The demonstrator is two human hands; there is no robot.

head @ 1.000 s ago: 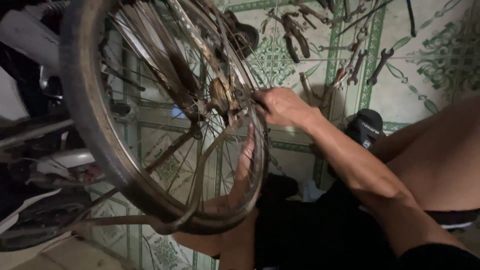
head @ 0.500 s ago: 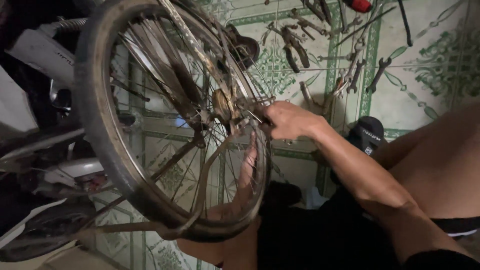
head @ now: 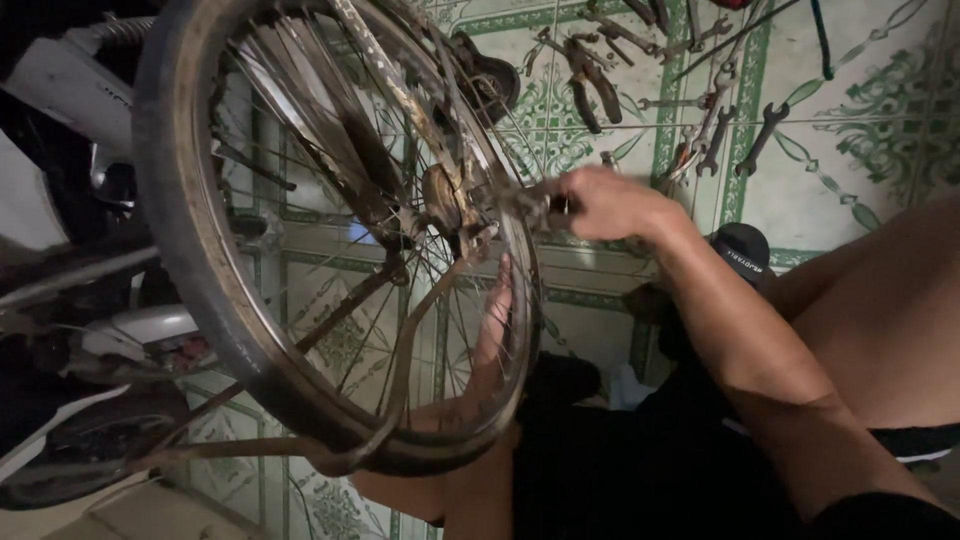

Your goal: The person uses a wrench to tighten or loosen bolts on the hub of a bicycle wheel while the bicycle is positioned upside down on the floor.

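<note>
Shifted right since half a second ago: right hand (head: 610, 205), now further from hub (head: 445, 200), fingers pinched together on something small and dark at axle end, too blurred to name. Wheel (head: 200, 300) fills left of view, upright, tilted, tyre on rim. Likely heavy, stiff at rim, greasy near hub; spokes (head: 340, 100) thin, poor grip points; best held by rim or tyre. Left hand (head: 495, 320) behind spokes, flat against inner rim, fingers extended, steadying. Pliers (head: 590, 85) and spanners (head: 760, 135) scattered on tiled floor (head: 880, 90), well apart.
</note>
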